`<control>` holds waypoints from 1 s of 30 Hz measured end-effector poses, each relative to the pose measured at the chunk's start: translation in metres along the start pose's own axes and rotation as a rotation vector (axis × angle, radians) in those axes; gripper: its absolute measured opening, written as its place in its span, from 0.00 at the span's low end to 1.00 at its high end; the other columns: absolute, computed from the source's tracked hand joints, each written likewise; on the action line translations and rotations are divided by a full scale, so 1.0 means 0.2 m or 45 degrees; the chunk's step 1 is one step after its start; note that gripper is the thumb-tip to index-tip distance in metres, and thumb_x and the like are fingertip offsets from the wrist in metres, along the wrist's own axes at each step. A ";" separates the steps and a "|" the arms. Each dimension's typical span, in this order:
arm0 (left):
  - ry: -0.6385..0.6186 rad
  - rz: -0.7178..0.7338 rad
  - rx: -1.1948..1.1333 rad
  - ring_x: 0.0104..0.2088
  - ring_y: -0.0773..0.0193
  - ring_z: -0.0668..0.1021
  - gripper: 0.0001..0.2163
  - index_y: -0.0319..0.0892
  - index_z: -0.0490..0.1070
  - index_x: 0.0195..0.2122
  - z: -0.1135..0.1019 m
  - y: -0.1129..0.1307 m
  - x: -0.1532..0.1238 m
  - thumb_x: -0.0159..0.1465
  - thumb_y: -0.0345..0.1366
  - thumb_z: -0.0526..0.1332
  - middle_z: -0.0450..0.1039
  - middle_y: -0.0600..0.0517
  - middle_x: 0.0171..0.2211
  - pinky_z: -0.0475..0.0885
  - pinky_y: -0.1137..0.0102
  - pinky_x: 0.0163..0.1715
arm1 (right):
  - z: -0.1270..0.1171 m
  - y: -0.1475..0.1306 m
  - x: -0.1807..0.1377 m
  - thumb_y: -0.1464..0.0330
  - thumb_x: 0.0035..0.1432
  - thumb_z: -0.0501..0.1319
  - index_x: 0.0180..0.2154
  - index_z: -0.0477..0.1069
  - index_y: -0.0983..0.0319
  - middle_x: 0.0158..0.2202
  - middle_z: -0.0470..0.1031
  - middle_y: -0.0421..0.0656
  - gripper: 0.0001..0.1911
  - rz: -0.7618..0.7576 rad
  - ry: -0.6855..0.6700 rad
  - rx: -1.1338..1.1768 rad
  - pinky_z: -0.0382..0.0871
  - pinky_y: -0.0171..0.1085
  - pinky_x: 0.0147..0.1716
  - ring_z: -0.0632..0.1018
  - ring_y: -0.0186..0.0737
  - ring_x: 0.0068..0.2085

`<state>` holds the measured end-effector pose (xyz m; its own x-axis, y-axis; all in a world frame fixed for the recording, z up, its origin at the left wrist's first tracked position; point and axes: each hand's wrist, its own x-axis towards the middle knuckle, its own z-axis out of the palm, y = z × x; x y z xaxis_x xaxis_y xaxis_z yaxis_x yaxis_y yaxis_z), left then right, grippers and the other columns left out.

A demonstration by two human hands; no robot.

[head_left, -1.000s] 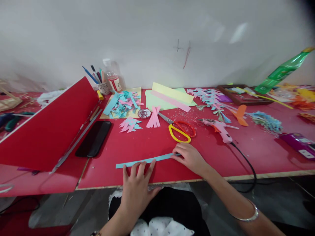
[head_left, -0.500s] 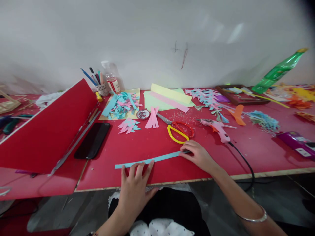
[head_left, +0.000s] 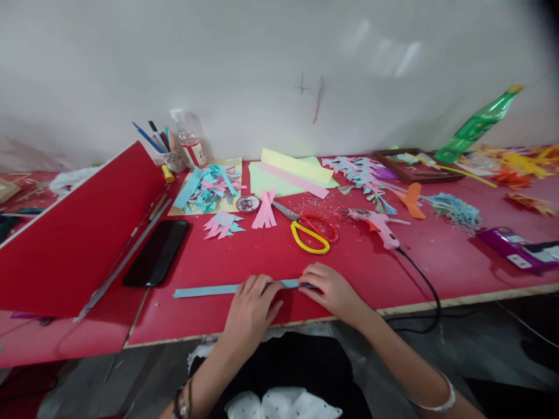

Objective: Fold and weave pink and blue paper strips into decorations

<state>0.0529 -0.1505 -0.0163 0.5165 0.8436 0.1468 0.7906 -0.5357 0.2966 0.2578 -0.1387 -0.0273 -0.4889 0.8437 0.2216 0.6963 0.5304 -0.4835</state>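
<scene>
Currently, a light blue paper strip (head_left: 204, 291) is positioned under the left hand (head_left: 257, 295) and at the fingertips of the right hand (head_left: 325, 288). The longer visible portion is extended to the left of the left hand; a short portion is exposed between the two hands. The right end is hidden at the right hand.

The strip is long, narrow and nearly straight, with even edges and a squared left end. It is laid on the red tabletop (head_left: 205, 265), near the front edge.

The fingers of the left hand are bent and rested across the strip, with the thumb spread away from them; a grasp is not shown. At the right hand, the strip is pinched between thumb and forefinger. A thin dark item is also seen at these fingertips, too small to be identified.

Scissors (head_left: 301, 220) with yellow and red handles are placed just beyond the right hand. A pink glue gun (head_left: 374, 222) is laid farther out and to the right of the same hand, its black cable (head_left: 421, 272) routed toward the forearm. Crossed pink paper strips (head_left: 264, 212) are located beyond the left hand. A black phone (head_left: 156, 254) is set to the left of the left hand, near the strip's free end.
</scene>
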 end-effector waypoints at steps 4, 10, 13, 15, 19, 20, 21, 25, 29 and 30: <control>-0.024 -0.070 -0.049 0.35 0.64 0.69 0.06 0.43 0.67 0.35 0.02 0.02 0.08 0.59 0.34 0.53 0.68 0.52 0.33 0.64 0.69 0.35 | 0.01 0.00 0.01 0.68 0.54 0.55 0.31 0.67 0.62 0.31 0.69 0.42 0.05 0.087 0.054 0.075 0.63 0.34 0.35 0.69 0.35 0.35; -0.051 -0.116 -0.036 0.31 0.66 0.70 0.05 0.41 0.66 0.29 0.00 -0.03 0.11 0.58 0.35 0.54 0.68 0.53 0.30 0.62 0.72 0.31 | 0.00 0.00 0.01 0.68 0.54 0.55 0.27 0.66 0.62 0.28 0.67 0.41 0.06 0.194 0.084 0.100 0.62 0.34 0.33 0.68 0.34 0.32; -0.049 -0.133 -0.026 0.30 0.66 0.70 0.06 0.41 0.67 0.29 0.00 -0.04 0.11 0.58 0.37 0.54 0.68 0.53 0.29 0.62 0.72 0.30 | 0.00 -0.01 0.01 0.69 0.54 0.55 0.26 0.65 0.62 0.27 0.66 0.41 0.06 0.220 0.105 0.084 0.61 0.34 0.33 0.67 0.34 0.32; -0.042 -0.137 -0.010 0.30 0.66 0.70 0.07 0.41 0.67 0.29 0.00 -0.04 0.11 0.58 0.37 0.53 0.68 0.53 0.28 0.62 0.72 0.30 | 0.00 -0.01 0.01 0.69 0.54 0.55 0.25 0.64 0.62 0.27 0.65 0.40 0.07 0.236 0.128 0.079 0.61 0.34 0.32 0.67 0.34 0.31; -0.047 -0.158 0.018 0.31 0.66 0.70 0.07 0.41 0.66 0.29 0.00 -0.06 0.10 0.59 0.36 0.52 0.68 0.53 0.29 0.62 0.72 0.31 | -0.01 -0.02 0.01 0.68 0.54 0.54 0.24 0.63 0.62 0.26 0.65 0.41 0.08 0.275 0.155 0.094 0.61 0.34 0.31 0.67 0.34 0.30; -0.047 -0.166 0.021 0.31 0.66 0.70 0.07 0.41 0.66 0.29 0.00 -0.06 0.10 0.59 0.36 0.52 0.68 0.53 0.29 0.62 0.72 0.31 | 0.00 -0.02 0.01 0.68 0.54 0.54 0.24 0.63 0.62 0.26 0.65 0.41 0.08 0.278 0.160 0.091 0.61 0.34 0.30 0.67 0.35 0.30; -0.048 -0.173 0.025 0.31 0.66 0.70 0.07 0.41 0.66 0.29 0.00 -0.07 0.10 0.59 0.37 0.52 0.68 0.53 0.29 0.62 0.72 0.31 | 0.00 -0.02 0.01 0.68 0.53 0.55 0.24 0.63 0.62 0.26 0.65 0.41 0.07 0.279 0.166 0.083 0.62 0.34 0.30 0.67 0.35 0.30; -0.062 -0.181 0.049 0.31 0.66 0.69 0.07 0.41 0.65 0.29 -0.01 -0.07 0.10 0.60 0.37 0.52 0.68 0.53 0.29 0.62 0.72 0.31 | 0.00 -0.02 0.01 0.69 0.52 0.56 0.24 0.63 0.62 0.26 0.65 0.41 0.06 0.295 0.187 0.021 0.61 0.35 0.31 0.67 0.36 0.31; -0.086 -0.177 0.054 0.31 0.66 0.70 0.07 0.41 0.65 0.29 -0.01 -0.08 0.10 0.60 0.36 0.52 0.68 0.53 0.30 0.62 0.72 0.32 | 0.00 -0.02 0.00 0.70 0.52 0.55 0.24 0.63 0.62 0.27 0.66 0.42 0.06 0.314 0.202 -0.004 0.61 0.35 0.32 0.67 0.37 0.31; -0.090 -0.181 0.056 0.31 0.66 0.70 0.07 0.41 0.65 0.29 -0.01 -0.08 0.10 0.60 0.36 0.52 0.68 0.53 0.30 0.62 0.72 0.32 | 0.00 -0.02 -0.01 0.70 0.52 0.55 0.24 0.63 0.62 0.27 0.65 0.42 0.06 0.326 0.208 -0.008 0.61 0.35 0.32 0.67 0.37 0.31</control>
<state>0.0507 -0.1245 -0.0156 0.4190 0.9072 0.0391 0.8702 -0.4135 0.2680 0.2565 -0.1420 -0.0257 -0.2066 0.9518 0.2267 0.7895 0.2990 -0.5360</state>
